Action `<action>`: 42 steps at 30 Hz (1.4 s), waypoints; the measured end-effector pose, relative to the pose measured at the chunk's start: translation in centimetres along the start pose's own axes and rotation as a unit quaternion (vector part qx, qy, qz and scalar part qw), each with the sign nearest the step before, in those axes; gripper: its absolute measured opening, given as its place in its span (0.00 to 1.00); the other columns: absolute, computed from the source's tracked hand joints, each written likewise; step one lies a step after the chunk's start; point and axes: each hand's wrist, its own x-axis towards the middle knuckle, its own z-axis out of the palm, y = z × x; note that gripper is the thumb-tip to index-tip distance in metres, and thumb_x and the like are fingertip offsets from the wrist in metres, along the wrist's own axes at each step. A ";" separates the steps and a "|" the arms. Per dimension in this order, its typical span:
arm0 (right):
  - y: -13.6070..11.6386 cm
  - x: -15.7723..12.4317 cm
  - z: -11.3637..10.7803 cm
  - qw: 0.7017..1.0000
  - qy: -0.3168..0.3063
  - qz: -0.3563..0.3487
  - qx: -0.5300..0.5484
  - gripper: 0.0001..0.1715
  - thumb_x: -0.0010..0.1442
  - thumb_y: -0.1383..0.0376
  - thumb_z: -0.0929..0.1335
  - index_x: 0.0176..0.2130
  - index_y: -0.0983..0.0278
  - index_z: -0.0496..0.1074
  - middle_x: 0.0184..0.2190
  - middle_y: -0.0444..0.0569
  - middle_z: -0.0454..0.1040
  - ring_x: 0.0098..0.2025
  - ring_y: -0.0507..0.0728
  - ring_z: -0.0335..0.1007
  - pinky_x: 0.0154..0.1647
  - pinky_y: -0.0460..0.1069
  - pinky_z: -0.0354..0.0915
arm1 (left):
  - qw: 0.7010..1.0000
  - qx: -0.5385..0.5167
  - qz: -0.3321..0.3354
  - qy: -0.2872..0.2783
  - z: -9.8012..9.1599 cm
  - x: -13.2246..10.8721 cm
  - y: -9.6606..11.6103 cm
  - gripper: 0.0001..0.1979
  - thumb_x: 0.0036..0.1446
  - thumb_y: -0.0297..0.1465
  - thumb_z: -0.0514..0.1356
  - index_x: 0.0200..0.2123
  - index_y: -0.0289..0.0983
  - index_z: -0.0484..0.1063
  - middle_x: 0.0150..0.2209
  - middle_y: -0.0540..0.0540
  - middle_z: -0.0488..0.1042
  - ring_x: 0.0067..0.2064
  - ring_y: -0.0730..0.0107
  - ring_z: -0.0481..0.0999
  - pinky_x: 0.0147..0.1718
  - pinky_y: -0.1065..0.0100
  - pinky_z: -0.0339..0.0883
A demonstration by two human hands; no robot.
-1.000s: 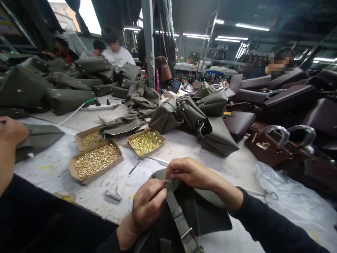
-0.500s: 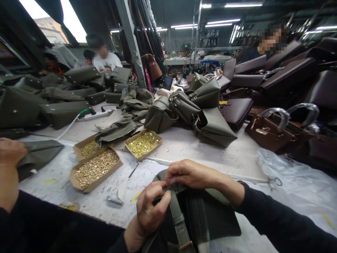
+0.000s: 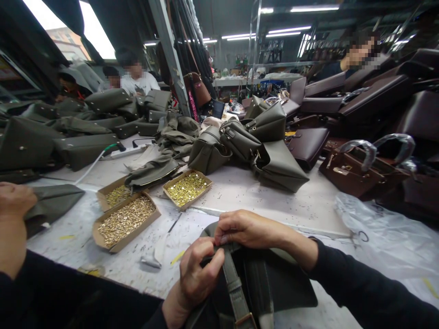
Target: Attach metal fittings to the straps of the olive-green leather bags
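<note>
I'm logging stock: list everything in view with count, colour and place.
Held bag: one, dark olive, front centre
Buckled strap: one, olive, on held bag
Card trays: three, brown, left of centre
Metal pieces: uncountable, gold, in trays
Olive bags: many, olive, left and centre
Brown bags: many, brown, right
Clear plastic: count unclear, transparent, right
Power strip: one, white, behind trays
Table: one, whitish, beneath
Post: one, grey, back
Strip lights: several, white, overhead
Background people: at least four, varied clothing, back
Co-worker's hand: one, dark-sleeved, left edge
Left hand: one, dark-sleeved, on held bag
Right hand: one, dark-sleeved, pinching held bag
</note>
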 end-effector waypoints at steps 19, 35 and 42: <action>0.9 -0.1 -0.7 0.999 -0.052 0.004 0.014 0.09 0.66 0.68 0.70 0.43 0.66 0.81 0.39 0.49 0.81 0.39 0.53 0.75 0.43 0.45 0.67 | 0.999 -0.034 0.020 -0.013 -0.1 -0.5 -0.2 0.11 0.60 0.16 0.59 0.44 0.32 0.73 0.42 0.45 0.65 0.49 0.64 0.75 0.45 0.64 0.77; 0.5 -0.2 -0.7 0.999 -0.042 -0.004 0.000 0.12 0.68 0.59 0.70 0.45 0.64 0.79 0.36 0.45 0.79 0.37 0.52 0.72 0.39 0.44 0.64 | 0.999 -0.034 0.012 -0.014 0.1 -0.5 -0.1 0.12 0.60 0.15 0.58 0.44 0.32 0.73 0.43 0.45 0.66 0.48 0.66 0.74 0.44 0.65 0.77; 0.2 -0.3 -0.5 0.995 -0.034 0.014 -0.095 0.09 0.65 0.60 0.73 0.39 0.65 0.79 0.33 0.45 0.78 0.34 0.51 0.70 0.35 0.44 0.60 | 0.999 -0.027 0.025 -0.017 0.2 -0.4 0.0 0.12 0.59 0.16 0.59 0.44 0.33 0.74 0.41 0.46 0.66 0.47 0.65 0.76 0.43 0.64 0.78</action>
